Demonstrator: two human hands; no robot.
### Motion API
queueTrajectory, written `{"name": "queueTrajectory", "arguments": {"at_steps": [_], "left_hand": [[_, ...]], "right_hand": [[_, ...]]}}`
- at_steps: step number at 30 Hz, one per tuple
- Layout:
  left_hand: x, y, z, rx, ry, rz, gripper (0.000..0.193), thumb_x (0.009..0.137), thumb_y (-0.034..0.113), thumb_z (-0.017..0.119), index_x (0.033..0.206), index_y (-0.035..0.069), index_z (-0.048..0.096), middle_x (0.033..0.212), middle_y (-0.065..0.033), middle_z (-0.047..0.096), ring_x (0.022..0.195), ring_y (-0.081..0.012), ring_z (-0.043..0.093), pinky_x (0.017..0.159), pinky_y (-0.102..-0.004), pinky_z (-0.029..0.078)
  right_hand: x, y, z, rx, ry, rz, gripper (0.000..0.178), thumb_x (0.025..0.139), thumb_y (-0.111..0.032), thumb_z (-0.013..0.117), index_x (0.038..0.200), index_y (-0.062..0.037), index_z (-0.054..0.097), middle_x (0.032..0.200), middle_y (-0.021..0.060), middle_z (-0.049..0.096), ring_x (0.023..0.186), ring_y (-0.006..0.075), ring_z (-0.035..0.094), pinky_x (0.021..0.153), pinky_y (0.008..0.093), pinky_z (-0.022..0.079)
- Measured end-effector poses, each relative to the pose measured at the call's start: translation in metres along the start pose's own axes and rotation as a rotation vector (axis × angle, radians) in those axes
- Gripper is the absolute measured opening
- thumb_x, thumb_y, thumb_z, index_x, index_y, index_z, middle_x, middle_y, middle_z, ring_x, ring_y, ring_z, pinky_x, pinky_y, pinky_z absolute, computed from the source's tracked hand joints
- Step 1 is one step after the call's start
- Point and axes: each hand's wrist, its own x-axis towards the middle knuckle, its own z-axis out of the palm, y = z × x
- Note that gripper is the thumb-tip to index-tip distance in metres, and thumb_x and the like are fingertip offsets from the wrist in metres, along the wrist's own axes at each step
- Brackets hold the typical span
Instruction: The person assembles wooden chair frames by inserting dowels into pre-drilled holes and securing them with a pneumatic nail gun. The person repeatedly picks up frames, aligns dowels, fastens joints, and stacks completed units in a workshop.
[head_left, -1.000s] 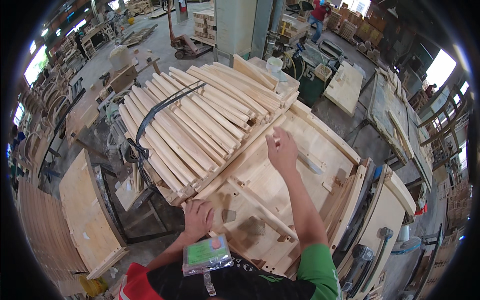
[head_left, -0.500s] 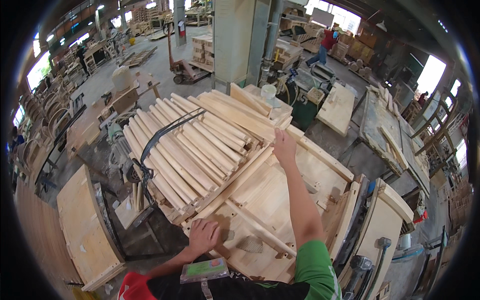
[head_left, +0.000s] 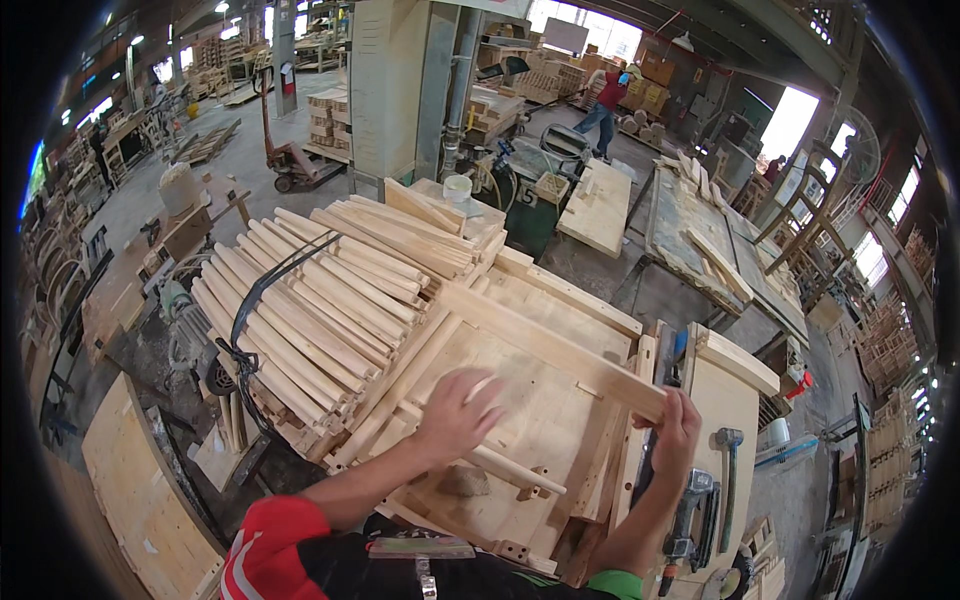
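Observation:
My right hand [head_left: 677, 437] grips the near end of a long flat wooden board [head_left: 555, 350], which slants up and left across the wooden jig [head_left: 540, 392] on the bench. My left hand [head_left: 458, 415], slightly blurred, hovers over the jig with fingers apart and nothing visible in them. Below it a round wooden rod [head_left: 515, 468] lies across the jig, its far end partly behind the hand. A small pale wood block [head_left: 463, 482] sits beside the rod. Left of the jig lies a stack of wooden sticks [head_left: 300, 310] with a black strap [head_left: 262, 285] over it.
More flat boards [head_left: 400, 240] lie behind the sticks, near a white tub [head_left: 457, 189]. At right, a side table holds a hammer [head_left: 729, 470] and a power tool [head_left: 690, 515]. A metal column [head_left: 390, 90] stands beyond the bench. Another person [head_left: 606, 105] works far back.
My right hand has drawn a flat board from the far stack toward me, to the right across the jig. My left hand has lifted off the jig's near-left edge. The view has shifted right.

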Motion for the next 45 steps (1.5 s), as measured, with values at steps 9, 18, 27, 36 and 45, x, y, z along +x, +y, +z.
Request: {"name": "queueTrajectory", "arguments": {"at_steps": [9,18,27,36,45], "left_hand": [[0.063,0.054,0.071,-0.150,-0.540,0.131,0.073,0.081,0.022,0.087,0.146,0.010,0.056,0.130,-0.0164,0.067,0.125,-0.0358,0.063,0.109,-0.0473,0.046],[0.041,0.051,0.125,-0.822,-0.444,-0.564,0.049,0.105,0.038,0.071,0.139,0.006,0.055,0.115,-0.0124,0.075,0.110,-0.0297,0.072,0.094,-0.0423,0.056],[0.047,-0.024,0.137,-0.984,-0.337,-0.700,0.062,0.104,0.042,0.073,0.145,0.000,0.054,0.130,-0.0125,0.068,0.122,-0.0217,0.064,0.102,-0.0372,0.053],[-0.024,-0.166,0.105,0.000,-0.241,-0.939,0.046,0.097,0.028,0.075,0.133,0.002,0.065,0.117,-0.0206,0.072,0.107,-0.0366,0.071,0.096,-0.0453,0.057],[-0.039,-0.179,0.114,-0.135,-0.096,-0.893,0.035,0.096,0.018,0.075,0.127,0.002,0.067,0.105,-0.0156,0.076,0.091,-0.0271,0.075,0.083,-0.0387,0.061]], "right_hand": [[-0.064,-0.032,-0.048,0.109,0.102,0.047,0.042,0.115,-0.034,0.052,0.108,0.0033,0.069,0.077,0.0099,0.071,0.057,0.0177,0.069,0.053,0.0305,0.058],[-0.058,0.096,0.028,-0.113,-0.152,0.175,0.050,0.103,-0.012,0.072,0.150,-0.0044,0.058,0.102,0.0067,0.074,0.093,0.0138,0.071,0.079,0.0301,0.059],[0.004,0.117,0.077,-0.499,-0.234,-0.102,0.060,0.087,-0.014,0.086,0.142,-0.0037,0.064,0.123,0.0233,0.071,0.112,0.0399,0.069,0.097,0.0462,0.054],[0.125,0.166,0.049,-1.201,-0.253,-0.309,0.059,0.086,-0.029,0.084,0.139,-0.0121,0.064,0.121,0.0158,0.070,0.115,0.0382,0.064,0.100,0.0536,0.044],[0.183,0.207,0.072,-1.220,-0.385,-0.280,0.058,0.087,-0.030,0.081,0.141,-0.0142,0.065,0.123,0.0114,0.070,0.114,0.0364,0.065,0.099,0.0529,0.042]]}}
